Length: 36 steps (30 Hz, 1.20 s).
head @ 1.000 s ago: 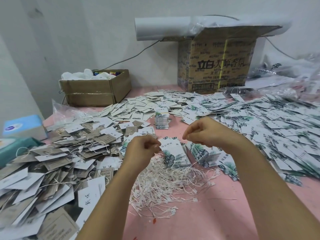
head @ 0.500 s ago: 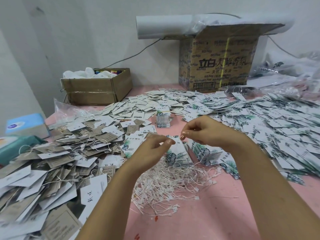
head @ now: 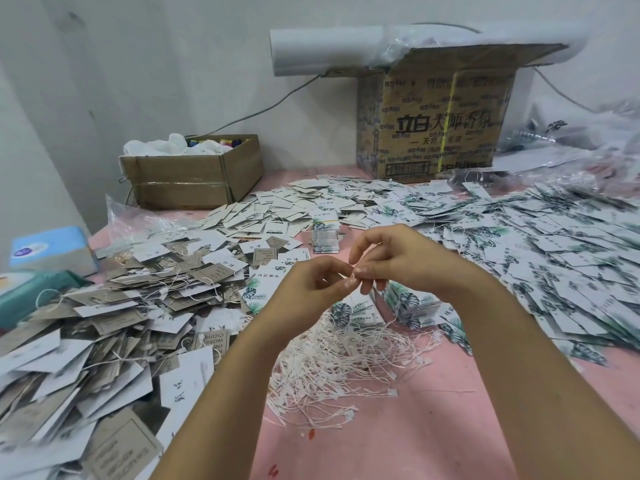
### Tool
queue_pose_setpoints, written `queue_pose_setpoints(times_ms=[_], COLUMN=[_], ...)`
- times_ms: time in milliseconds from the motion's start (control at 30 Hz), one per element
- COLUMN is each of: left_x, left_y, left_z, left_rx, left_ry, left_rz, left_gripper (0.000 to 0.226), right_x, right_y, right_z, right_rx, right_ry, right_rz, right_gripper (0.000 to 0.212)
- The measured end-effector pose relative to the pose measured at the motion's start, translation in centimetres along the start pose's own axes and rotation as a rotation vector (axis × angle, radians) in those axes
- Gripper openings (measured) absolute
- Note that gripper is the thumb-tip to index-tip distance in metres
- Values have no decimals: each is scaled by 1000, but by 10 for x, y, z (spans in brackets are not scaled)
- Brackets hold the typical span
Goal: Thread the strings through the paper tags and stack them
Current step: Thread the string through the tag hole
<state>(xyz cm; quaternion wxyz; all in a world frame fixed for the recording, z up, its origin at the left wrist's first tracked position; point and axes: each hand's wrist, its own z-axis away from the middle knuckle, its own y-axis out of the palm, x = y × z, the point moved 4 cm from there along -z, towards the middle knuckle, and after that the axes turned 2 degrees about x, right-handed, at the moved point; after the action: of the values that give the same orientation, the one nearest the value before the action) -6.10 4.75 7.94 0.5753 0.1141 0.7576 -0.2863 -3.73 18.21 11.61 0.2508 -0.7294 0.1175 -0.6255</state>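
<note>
My left hand (head: 311, 289) and my right hand (head: 391, 261) meet fingertip to fingertip above the table's middle, pinching a thin white string between them; the string is barely visible at the fingertips. Directly below lies a tangled heap of white strings (head: 346, 362) with small plastic ends. Short stacks of leaf-printed white tags (head: 412, 306) lie just behind the heap, partly hidden by my hands. A large pile of strung grey and white tags (head: 114, 327) covers the left side.
Loose leaf-printed tags (head: 554, 244) spread across the right and back of the pink table (head: 398, 438). A small banded tag bundle (head: 325, 235) stands mid-table. An open low carton (head: 194, 174) and a tall carton (head: 436, 123) stand at the wall. Tissue packs (head: 48, 249) sit far left.
My hands were apart a second ago; they have drawn together until the fingertips touch. Both rose slightly toward the centre.
</note>
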Motion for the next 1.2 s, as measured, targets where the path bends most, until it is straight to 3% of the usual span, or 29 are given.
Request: queue_pose_setpoints(times_ms=[467, 733, 933, 1200], left_x=[2, 6, 14, 20], left_y=[-11, -39, -40, -40], left_z=[0, 6, 4, 5], left_rx=[-39, -198, -190, -170], left_ry=[-20, -57, -125, -189], left_rz=[-77, -227, -383, -136], left_gripper=[15, 16, 15, 20], right_x=[-3, -7, -9, -10], right_y=[2, -9, -5, -8], right_z=[-7, -2, -5, -3], right_rx=[-109, -114, -112, -134], right_ry=[-2, 64, 73, 61], right_rz=[135, 97, 116, 96], right_gripper=[17, 22, 20, 25])
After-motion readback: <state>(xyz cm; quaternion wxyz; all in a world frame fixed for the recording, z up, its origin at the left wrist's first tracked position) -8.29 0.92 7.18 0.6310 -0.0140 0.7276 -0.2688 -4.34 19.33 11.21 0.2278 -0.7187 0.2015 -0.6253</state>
